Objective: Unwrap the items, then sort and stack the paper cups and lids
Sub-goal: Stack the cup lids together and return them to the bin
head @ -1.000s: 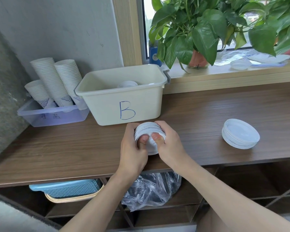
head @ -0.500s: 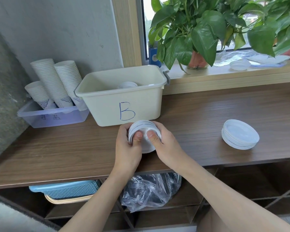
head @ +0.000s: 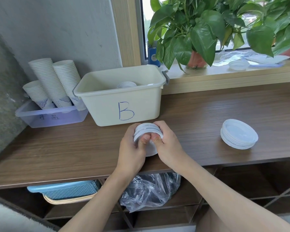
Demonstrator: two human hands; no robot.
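A stack of white lids (head: 146,131) stands on edge between my hands, just in front of the cream bin marked B (head: 122,99). My left hand (head: 132,149) grips its left side and my right hand (head: 167,144) grips its right side, both thumbs pressed on the near face. Inside the bin lies another small pile of lids (head: 126,84). A second stack of lids (head: 238,136) lies flat on the wooden counter to the right. Three tall stacks of paper cups (head: 57,82) lean in a clear tray (head: 52,116) at the far left.
A potted plant (head: 197,59) and loose plastic wrap with one lid (head: 238,65) sit on the window sill. Under the counter hang a crumpled plastic bag (head: 149,190) and a blue basket (head: 65,190). A grey wall closes off the left side.
Both hands carried the lid stack up and slightly left toward bin B, then held it there. The thumbs have drawn closer together on its near face.
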